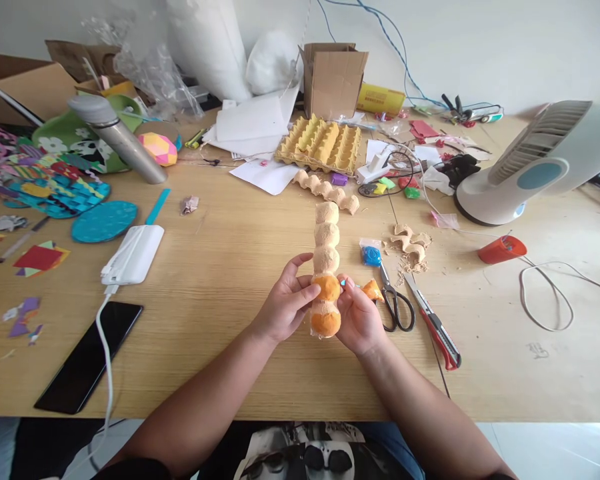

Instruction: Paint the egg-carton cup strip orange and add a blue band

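A strip of egg-carton bumps (327, 250) lies lengthwise on the wooden table (220, 267); its two nearest bumps are covered in orange (326, 322). My left hand (285, 303) grips the strip's left side, thumb on the second orange bump. On the right side my right hand (357, 317) presses against the same bump, fingers closed. A small orange lump (373, 291) lies just right of that hand. Scissors (396, 303) and a red utility knife (437, 327) rest further right, beside a blue clay packet (371, 255).
An egg tray (320, 142) and another carton strip (327, 190) lie behind. Carton scraps (410, 245), a fan (535, 163), a red cup (501, 249) and a cable loop (545, 293) sit right. A power bank (135, 253), phone (90, 355), bottle (117, 137) and paper crafts are left.
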A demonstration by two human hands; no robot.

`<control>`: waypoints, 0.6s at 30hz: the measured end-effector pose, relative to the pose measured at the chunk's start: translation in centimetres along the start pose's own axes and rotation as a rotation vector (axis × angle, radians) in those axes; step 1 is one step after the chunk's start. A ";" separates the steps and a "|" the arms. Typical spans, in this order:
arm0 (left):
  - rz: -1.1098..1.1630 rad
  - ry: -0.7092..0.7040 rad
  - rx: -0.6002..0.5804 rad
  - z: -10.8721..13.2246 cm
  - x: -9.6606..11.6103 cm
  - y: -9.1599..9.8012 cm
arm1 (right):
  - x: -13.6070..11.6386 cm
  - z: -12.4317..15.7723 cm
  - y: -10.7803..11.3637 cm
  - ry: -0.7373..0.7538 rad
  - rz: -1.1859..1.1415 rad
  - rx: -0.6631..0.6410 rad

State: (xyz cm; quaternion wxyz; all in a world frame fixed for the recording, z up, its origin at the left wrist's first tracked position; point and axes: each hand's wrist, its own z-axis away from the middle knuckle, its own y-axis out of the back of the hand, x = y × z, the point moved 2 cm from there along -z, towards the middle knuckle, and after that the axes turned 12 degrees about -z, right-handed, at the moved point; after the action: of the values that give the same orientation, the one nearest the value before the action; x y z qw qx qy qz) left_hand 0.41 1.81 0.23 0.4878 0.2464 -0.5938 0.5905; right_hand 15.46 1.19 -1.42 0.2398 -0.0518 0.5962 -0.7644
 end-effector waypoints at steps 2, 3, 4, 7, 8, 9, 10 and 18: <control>0.021 -0.008 -0.021 0.0 0.1 0.1 | -0.1 0.0 -0.1 0.005 -0.018 -0.003; 0.028 -0.009 -0.030 0.1 0.1 0.1 | -0.1 0.0 -0.1 0.010 -0.021 -0.002; 0.030 -0.007 -0.036 0.1 0.1 0.1 | -0.2 0.0 -0.2 0.017 -0.017 0.001; 0.016 -0.001 -0.028 0.2 0.1 0.0 | -0.3 0.0 -0.1 0.037 0.025 0.004; 0.009 -0.008 -0.023 0.3 0.1 -0.1 | -0.3 0.0 -0.1 0.042 0.034 0.004; 0.001 -0.019 -0.018 0.3 0.0 -0.2 | -0.3 0.0 -0.1 0.045 0.035 0.005; -0.010 -0.033 -0.014 0.3 0.0 -0.3 | -0.3 0.0 -0.1 0.046 0.031 0.007; -0.129 -0.115 0.008 0.3 -0.2 -0.4 | -0.2 0.0 -0.2 0.016 -0.025 0.051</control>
State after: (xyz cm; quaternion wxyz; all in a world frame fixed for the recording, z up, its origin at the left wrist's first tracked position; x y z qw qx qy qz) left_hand 0.77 1.38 0.31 0.4889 0.3194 -0.6013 0.5453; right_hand 15.62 1.28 -1.20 0.2267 -0.0469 0.5777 -0.7827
